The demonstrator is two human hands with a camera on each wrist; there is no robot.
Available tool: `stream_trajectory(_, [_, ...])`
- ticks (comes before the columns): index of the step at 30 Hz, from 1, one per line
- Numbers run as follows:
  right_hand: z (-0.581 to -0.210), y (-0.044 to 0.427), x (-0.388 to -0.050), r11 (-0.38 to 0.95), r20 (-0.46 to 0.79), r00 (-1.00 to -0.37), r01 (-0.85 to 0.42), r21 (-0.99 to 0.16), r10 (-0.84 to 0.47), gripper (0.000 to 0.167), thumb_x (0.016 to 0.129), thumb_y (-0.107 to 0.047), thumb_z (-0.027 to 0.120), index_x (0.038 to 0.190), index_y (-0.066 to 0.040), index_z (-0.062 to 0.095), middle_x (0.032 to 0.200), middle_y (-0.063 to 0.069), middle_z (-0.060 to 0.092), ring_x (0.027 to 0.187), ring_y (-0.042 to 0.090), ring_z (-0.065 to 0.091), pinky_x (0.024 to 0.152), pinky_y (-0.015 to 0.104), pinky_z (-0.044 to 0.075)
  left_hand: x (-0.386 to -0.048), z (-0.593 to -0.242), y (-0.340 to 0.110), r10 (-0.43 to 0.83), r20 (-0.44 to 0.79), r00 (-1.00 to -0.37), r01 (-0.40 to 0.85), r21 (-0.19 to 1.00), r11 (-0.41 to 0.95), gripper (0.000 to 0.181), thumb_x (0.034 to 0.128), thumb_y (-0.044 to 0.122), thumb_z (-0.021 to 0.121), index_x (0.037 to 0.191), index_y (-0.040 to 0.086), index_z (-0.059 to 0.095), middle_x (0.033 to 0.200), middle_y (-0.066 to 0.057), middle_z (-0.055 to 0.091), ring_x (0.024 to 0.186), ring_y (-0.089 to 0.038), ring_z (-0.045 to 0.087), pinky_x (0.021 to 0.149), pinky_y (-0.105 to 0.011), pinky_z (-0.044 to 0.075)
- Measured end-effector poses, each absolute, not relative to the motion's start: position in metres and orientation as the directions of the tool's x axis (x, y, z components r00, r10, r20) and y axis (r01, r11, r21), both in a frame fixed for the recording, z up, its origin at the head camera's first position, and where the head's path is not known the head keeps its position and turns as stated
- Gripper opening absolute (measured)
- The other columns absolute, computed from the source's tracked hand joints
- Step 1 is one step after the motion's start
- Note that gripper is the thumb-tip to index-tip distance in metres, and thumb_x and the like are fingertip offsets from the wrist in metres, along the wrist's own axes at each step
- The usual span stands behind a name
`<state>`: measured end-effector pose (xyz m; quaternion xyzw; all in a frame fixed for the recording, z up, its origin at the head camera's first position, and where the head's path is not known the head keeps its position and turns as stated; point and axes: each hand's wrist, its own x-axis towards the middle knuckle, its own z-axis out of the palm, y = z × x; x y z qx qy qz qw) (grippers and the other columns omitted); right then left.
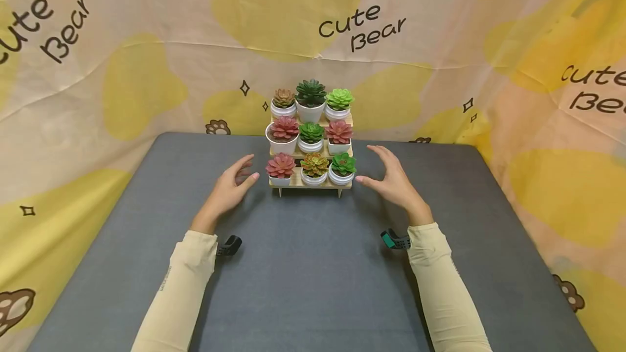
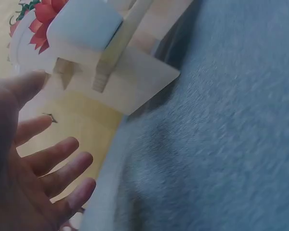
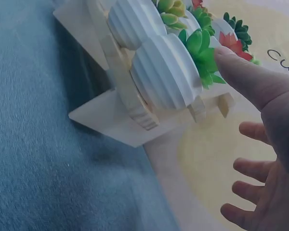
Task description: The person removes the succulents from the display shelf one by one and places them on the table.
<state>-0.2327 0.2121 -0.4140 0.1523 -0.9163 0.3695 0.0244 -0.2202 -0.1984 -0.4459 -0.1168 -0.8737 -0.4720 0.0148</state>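
A tiered wooden stand (image 1: 313,184) carries several potted succulents in three rows near the back of the table. My left hand (image 1: 230,186) hovers at the stand's left side, fingers spread and apart from it, nearest the pink succulent (image 1: 281,165) in the bottom row. On the opposite side my right hand (image 1: 393,181) is held with thumb and fingers apart, nearest the bottom-row green succulent (image 1: 343,163). In the right wrist view the thumb overlaps that plant's leaves; I cannot tell there whether they touch. Neither hand holds anything.
The stand rests on a dark grey table (image 1: 303,276). Behind and beside it hangs a printed cloth (image 1: 274,10) with yellow patches and lettering. A dark band with a device sits at each wrist, such as the right wrist camera (image 1: 395,240).
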Motion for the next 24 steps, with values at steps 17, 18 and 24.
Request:
stream_trajectory(17, [-0.42, 0.203, -0.232, 0.528, 0.163, -0.935, -0.315, -0.789, -0.314, 0.072, 0.092, -0.022, 0.076, 0.154, -0.011, 0.04, 0.158, 0.018, 0.04, 0.145, 0.042, 0.038, 0.114, 0.064, 0.033, -0.228, -0.473, -0.186, 0.316, -0.004, -0.949, 0.04, 0.991, 0.131, 0.055, 0.1075, 0.018, 0.05, 0.158, 0.007, 0.032, 0.16, -0.025, 0.036, 0.149, -0.039, 0.034, 0.112, -0.056, 0.04])
stream_trajectory(18, [-0.421, 0.202, -0.232, 0.517, 0.167, -0.934, -0.316, -0.795, -0.314, 0.071, 0.092, -0.021, 0.076, 0.153, -0.01, 0.041, 0.157, 0.02, 0.041, 0.144, 0.043, 0.039, 0.113, 0.065, 0.034, -0.228, -0.475, -0.186, 0.313, -0.005, -0.95, 0.037, 0.991, 0.127, 0.055, 0.1074, 0.017, 0.05, 0.158, 0.007, 0.032, 0.16, -0.024, 0.037, 0.149, -0.038, 0.034, 0.111, -0.053, 0.041])
stream_trajectory(24, [-0.424, 0.199, -0.231, 0.466, 0.182, -0.935, -0.313, -0.827, -0.305, 0.064, 0.094, -0.016, 0.074, 0.15, -0.006, 0.045, 0.151, 0.026, 0.047, 0.139, 0.047, 0.043, 0.112, 0.065, 0.035, -0.225, -0.479, -0.181, 0.303, 0.026, -0.953, 0.061, 0.992, 0.107, 0.058, 0.1064, 0.013, 0.051, 0.159, 0.005, 0.029, 0.16, -0.024, 0.036, 0.148, -0.038, 0.035, 0.099, -0.025, 0.044])
